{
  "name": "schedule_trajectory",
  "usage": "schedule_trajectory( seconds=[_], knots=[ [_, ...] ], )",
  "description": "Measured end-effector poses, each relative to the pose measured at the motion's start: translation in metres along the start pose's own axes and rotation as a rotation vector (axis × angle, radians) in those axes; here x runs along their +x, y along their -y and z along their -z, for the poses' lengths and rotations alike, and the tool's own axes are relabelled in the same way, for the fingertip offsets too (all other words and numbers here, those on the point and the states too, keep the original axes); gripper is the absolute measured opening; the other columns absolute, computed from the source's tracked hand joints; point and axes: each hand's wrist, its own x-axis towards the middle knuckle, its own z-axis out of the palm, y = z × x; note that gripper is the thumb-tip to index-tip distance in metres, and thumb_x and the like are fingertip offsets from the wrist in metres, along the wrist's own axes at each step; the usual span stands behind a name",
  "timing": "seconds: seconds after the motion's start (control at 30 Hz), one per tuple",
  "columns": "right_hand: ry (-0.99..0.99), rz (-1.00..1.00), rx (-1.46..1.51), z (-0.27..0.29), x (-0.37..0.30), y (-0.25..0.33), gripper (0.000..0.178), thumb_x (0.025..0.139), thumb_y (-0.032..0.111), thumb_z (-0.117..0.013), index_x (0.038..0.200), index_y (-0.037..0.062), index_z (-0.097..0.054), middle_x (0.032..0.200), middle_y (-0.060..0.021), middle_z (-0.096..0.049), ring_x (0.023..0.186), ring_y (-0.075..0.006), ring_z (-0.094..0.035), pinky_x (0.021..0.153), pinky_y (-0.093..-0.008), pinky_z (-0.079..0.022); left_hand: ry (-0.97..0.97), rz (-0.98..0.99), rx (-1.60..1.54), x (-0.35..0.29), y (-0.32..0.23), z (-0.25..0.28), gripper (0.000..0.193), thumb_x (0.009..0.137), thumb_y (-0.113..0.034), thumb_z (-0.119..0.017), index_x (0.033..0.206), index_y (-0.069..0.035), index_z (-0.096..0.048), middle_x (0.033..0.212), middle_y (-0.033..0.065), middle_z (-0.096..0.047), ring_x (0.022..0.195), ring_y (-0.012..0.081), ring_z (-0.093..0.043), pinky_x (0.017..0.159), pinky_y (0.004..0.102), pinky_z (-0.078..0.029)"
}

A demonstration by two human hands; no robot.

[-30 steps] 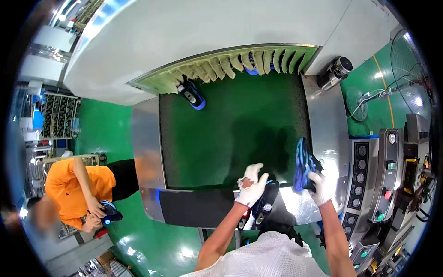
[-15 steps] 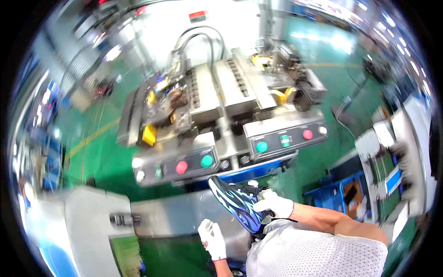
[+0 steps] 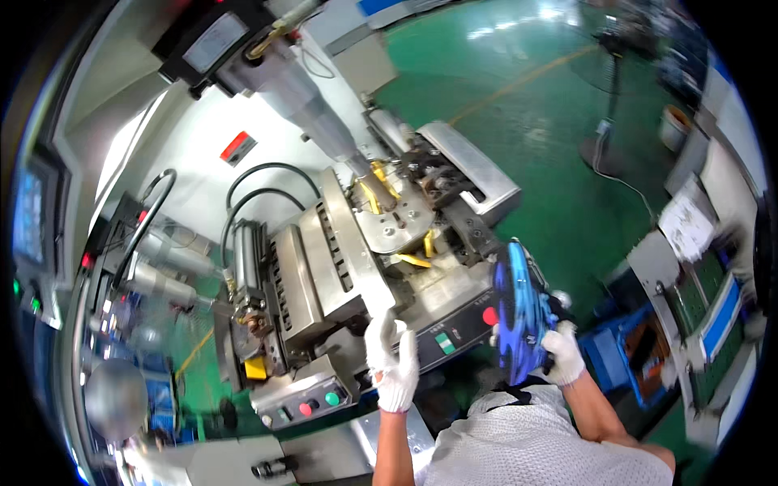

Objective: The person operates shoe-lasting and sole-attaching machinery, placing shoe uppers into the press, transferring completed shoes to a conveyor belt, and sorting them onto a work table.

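Blue shoe (image 3: 528, 316), sole (image 3: 503, 320) leftward, long axis pointing forward, clamped in right grip (image 3: 562, 355)

Glossy green floor (image 3: 551, 162), yellow line (image 3: 523, 85), white light reflections (image 3: 519, 26)

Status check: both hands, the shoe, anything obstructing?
Right hand grips blue-and-black shoe. Left hand empty, fingers open. Shoe hides part of the right-hand button panel from view.

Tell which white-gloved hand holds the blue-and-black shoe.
The right white-gloved hand grips the blue-and-black shoe; the left white-gloved hand is open, with no shoe in it.
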Motion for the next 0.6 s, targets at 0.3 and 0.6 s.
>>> schedule_trajectory(
  seconds=[0.3, 0.6],
  knots=[
    [-0.105, 0.15, 0.165, 0.009, 0.03, 0.009, 0.064, 0.087, 0.021, -0.067, 0.138, -0.0106, -0.047, 0.125, -0.0286, -0.063, 0.112, -0.0387, -0.067, 0.099, -0.05, -0.057, 0.211, -0.091, 0.207, 0.03, -0.006, -0.029, 0.052, 0.095, -0.006, -0.069, 0.143, 0.003, -0.05, 0.134, 0.0203, -0.058, 0.124, 0.0285, -0.063, 0.105, 0.039, -0.053],
    [-0.081, 0.136, -0.121, 0.03, 0.062, -0.033, 0.054, 0.089, 0.025, -0.071, 0.132, -0.006, -0.06, 0.121, -0.0134, -0.069, 0.102, -0.0224, -0.067, 0.09, -0.0369, -0.055, -0.097, 0.324, -0.08, 0.004, 0.01, 0.011, 0.027, 0.103, -0.003, -0.054, 0.129, 0.002, -0.059, 0.127, 0.0163, -0.063, 0.116, 0.0245, -0.064, 0.1, 0.0338, -0.054]
  ],
)
